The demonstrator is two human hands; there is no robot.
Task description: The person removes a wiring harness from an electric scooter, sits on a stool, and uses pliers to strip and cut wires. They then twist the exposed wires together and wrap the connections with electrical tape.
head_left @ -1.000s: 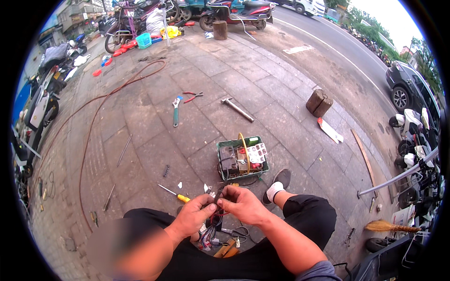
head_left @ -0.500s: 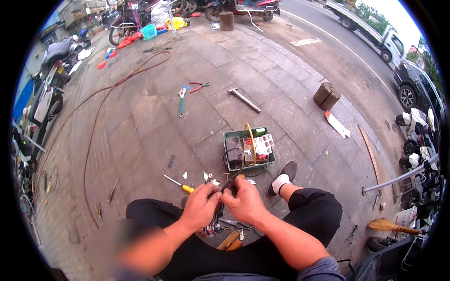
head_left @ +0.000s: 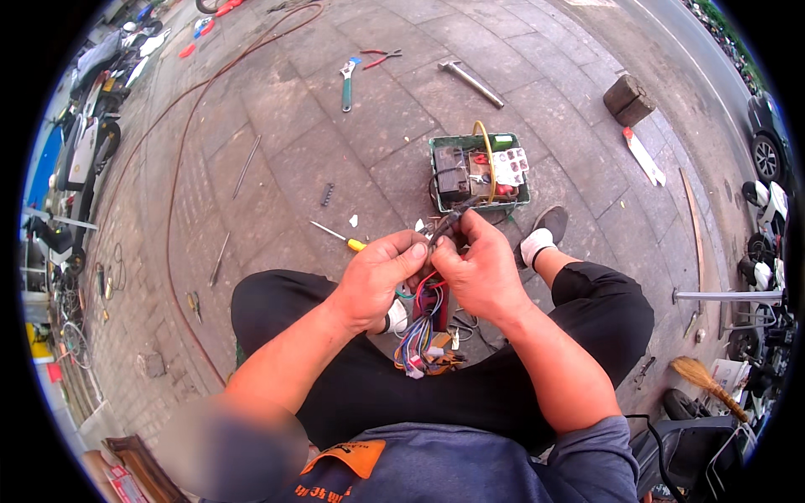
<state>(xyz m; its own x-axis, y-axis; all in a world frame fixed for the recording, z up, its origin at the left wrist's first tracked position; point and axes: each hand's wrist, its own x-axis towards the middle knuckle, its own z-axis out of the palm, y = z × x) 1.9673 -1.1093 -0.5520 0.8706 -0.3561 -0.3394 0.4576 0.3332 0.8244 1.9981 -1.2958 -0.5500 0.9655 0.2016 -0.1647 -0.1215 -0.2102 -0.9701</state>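
Note:
Both my hands are closed on a dark wrapped cable point(head_left: 446, 225), close together above my lap. My left hand point(head_left: 377, 272) pinches its lower end between thumb and fingers. My right hand point(head_left: 485, 264) grips it just to the right, fingertips around the upper part. Below the hands hangs a bundle of multicoloured wires point(head_left: 426, 325) with pale connectors at its end. Part of the cable is hidden behind my fingers. A yellow-handled screwdriver point(head_left: 355, 246) lies on the paving by my left hand. Just beyond my right hand stands a green basket point(head_left: 436, 172) holding dark box-shaped items and small parts.
On the paving lie an adjustable wrench point(head_left: 346, 88), red-handled pliers point(head_left: 382, 58) and a hammer point(head_left: 474, 85). A wooden stump point(head_left: 629, 101) stands at right. A brown hose point(head_left: 176, 176) runs along the left. At lower right is a straw broom point(head_left: 704, 381); parked scooters line both sides.
The view has tipped downward, so tools and basket appear higher and my shirt shows. More of the coloured wire bundle is visible below my hands. Both hands still hold the cable.

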